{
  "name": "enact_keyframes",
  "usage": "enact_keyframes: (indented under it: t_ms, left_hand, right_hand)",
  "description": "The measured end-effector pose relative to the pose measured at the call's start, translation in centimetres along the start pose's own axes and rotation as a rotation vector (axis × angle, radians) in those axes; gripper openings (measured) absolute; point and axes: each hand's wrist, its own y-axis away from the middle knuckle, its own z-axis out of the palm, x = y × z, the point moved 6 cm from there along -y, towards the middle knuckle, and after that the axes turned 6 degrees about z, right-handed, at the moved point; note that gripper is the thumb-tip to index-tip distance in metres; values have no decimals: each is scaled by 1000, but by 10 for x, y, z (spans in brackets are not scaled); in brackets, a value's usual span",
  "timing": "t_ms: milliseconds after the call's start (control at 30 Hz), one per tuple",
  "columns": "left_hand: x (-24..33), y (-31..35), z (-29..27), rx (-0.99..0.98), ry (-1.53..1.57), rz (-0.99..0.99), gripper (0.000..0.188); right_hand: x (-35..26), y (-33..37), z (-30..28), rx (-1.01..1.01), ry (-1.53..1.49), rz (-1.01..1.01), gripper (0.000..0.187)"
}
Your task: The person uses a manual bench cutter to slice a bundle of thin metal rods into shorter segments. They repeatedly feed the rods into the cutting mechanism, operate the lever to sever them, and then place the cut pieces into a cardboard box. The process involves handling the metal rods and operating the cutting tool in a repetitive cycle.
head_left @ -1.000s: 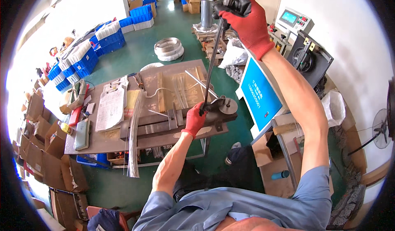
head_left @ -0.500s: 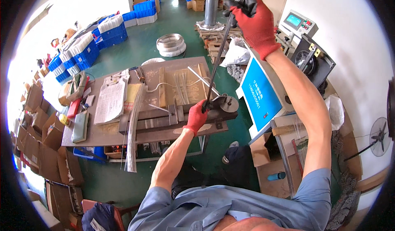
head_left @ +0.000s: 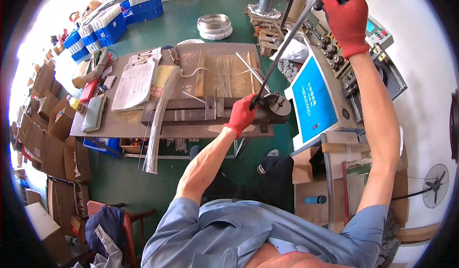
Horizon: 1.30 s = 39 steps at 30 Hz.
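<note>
A long, thin, dark metal rod (head_left: 283, 57) slants up to the right, its upper end paler grey. My left hand (head_left: 242, 113), in a red glove with dark palm, is closed around its lower end, just above the dark steel bar fixture (head_left: 186, 115) on the bench. My right hand (head_left: 345, 19), gloved the same way, is raised high at the right and closed around the rod's upper part. Beside my left hand sits a round metal disc (head_left: 278, 106) at the fixture's right end. A bundle of thin wires (head_left: 160, 127) hangs over the bench's front edge.
The bench (head_left: 110, 124) also carries paper sheets (head_left: 136, 84), wooden strips (head_left: 201, 72) and a grey-green case (head_left: 94, 112). A blue-panelled machine (head_left: 313, 101) stands to its right. Cardboard boxes (head_left: 52, 144) line the left; a chair (head_left: 126, 230) is at lower left. A wire coil (head_left: 214, 26) lies beyond.
The view has shifted, so the bench sits higher in the picture. Both hands still grip the rod, which slants further right. A second dark bar now shows beside its upper part.
</note>
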Motion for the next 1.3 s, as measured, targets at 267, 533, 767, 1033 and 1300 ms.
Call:
enact_keyframes:
  t_ms: [267, 533, 767, 1033, 1300]
  left_hand:
    - [-2, -4, -2, -18, 55, -41, 33]
    - [-11, 3, 6, -67, 7, -79, 29]
    - [4, -7, -16, -179, 47, -223, 21]
    - [32, -33, -10, -118, 104, -96, 19]
    - [58, -41, -27, -209, -172, 54, 25]
  right_hand:
    - [-1, -4, 0, -96, -126, 84, 37]
    - [5, -5, 9, -98, 19, -14, 35]
    - [-13, -19, -3, -186, 73, 111, 65]
    - [-23, 28, -36, 111, 848, -865, 49]
    - [55, 193, 95, -986, 964, -889, 36]
